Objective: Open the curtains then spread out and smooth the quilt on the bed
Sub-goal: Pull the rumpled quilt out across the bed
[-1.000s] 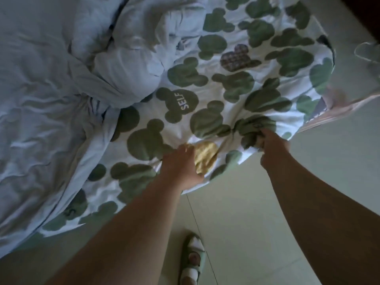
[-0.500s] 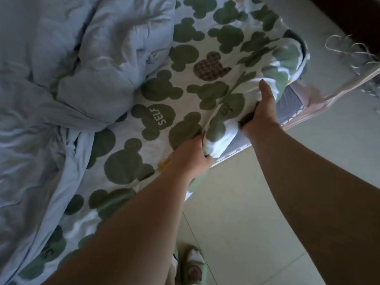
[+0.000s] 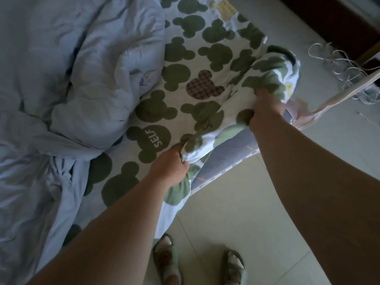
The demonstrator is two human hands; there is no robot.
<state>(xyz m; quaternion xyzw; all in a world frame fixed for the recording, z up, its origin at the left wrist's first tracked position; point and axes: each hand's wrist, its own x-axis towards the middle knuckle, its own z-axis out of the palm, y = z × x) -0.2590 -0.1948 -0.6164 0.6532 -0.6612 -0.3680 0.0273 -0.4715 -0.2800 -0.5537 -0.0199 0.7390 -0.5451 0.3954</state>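
**Quilt hem in both fists, near corner lifted**

Both hands are clamped on the quilt (image 3: 185, 79). My left hand (image 3: 168, 167) has its fingers curled tight round the near hem. My right hand (image 3: 265, 112) is bunched on a fold further along, toward the corner. The printed side faces up. The blue underside (image 3: 92, 83) is heaped in a twisted mound across the far left. The bed (image 3: 232, 161) shows its bare side just below my grip. The curtains are out of view and the light is dim.

- Grip: hold at the hem and not in loose folds.
- Spread: move my hands wider apart until the edge runs taut between them.
- Pull: draw evenly toward me and down over the side, so the print lies square.
- Mound: I judge that pulling from here won't flatten it. It likely needs a shake or a reach across.
- Feet: the hem hangs close to my slippers (image 3: 166, 262), so mind not to tread on it.
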